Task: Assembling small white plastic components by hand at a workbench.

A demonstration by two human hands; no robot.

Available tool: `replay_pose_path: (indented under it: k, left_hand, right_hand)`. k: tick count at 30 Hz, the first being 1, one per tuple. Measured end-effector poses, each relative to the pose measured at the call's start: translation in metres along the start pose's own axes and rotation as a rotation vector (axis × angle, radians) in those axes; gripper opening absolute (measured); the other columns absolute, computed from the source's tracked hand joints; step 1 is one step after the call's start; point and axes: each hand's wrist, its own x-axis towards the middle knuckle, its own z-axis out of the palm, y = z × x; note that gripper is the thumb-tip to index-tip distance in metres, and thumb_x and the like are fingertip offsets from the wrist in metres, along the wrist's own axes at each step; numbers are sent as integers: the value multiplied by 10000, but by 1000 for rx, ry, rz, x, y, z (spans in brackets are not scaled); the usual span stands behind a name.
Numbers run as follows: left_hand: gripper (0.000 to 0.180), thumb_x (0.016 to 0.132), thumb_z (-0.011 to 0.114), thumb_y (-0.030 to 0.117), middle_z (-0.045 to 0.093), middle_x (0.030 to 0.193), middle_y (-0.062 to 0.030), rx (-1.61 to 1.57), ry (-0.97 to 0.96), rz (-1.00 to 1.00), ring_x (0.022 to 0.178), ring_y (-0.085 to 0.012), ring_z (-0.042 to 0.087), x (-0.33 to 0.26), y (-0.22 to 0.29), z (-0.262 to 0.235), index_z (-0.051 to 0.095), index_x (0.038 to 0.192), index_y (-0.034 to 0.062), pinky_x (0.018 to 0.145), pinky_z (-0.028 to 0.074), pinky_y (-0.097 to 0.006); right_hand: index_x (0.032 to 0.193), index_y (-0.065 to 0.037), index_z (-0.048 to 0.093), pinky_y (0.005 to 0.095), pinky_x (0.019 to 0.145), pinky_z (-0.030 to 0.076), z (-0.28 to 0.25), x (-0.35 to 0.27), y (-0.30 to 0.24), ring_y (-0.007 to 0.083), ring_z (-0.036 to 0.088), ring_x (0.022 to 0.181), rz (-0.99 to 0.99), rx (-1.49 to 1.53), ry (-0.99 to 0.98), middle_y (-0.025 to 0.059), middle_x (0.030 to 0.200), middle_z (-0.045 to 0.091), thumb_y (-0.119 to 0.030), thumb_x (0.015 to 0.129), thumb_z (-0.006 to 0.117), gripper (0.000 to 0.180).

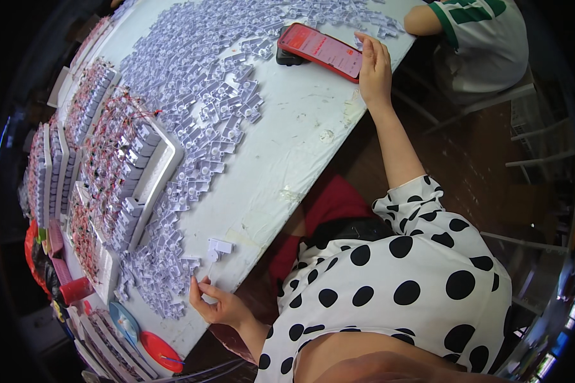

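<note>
My right hand grips the near right end of a red-cased smartphone, its screen lit and facing up. Under the phone's left end sits a flat black object. At the table's lower edge, my left hand has bent fingers, with a gap between thumb and index finger; nothing can be made out in it. Just beyond those fingertips lies a small white plastic part, apart from the others. A large heap of similar small white plastic parts spreads to the left and far side.
White trays hold rows of parts with thin red wires, stacked along the left. A red cup, a blue dish and a red dish are at the lower left. Another person's sleeve shows at the far right of the white table.
</note>
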Motion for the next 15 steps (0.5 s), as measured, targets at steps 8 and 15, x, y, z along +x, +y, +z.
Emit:
replay_pose_path:
  k: [8,15]
  left_hand:
    - [202,995,533,10,688,1058,-180,-2,-1,-9,834,-222,691,-1,1,2,638,1152,-63,755,573,-305]
    - [210,998,536,31,690,1057,-180,23,-3,-6,835,-225,691,0,2,1,640,1159,-56,743,569,-313]
  right_hand:
    - [981,-81,727,389,949,430,-3,1,-2,293,538,1039,-4,-43,-55,101,1039,626,-307,1065,429,384]
    - [957,-80,732,387,951,429,-3,1,-8,287,533,1046,13,-44,-38,89,1039,631,-304,1066,429,392]
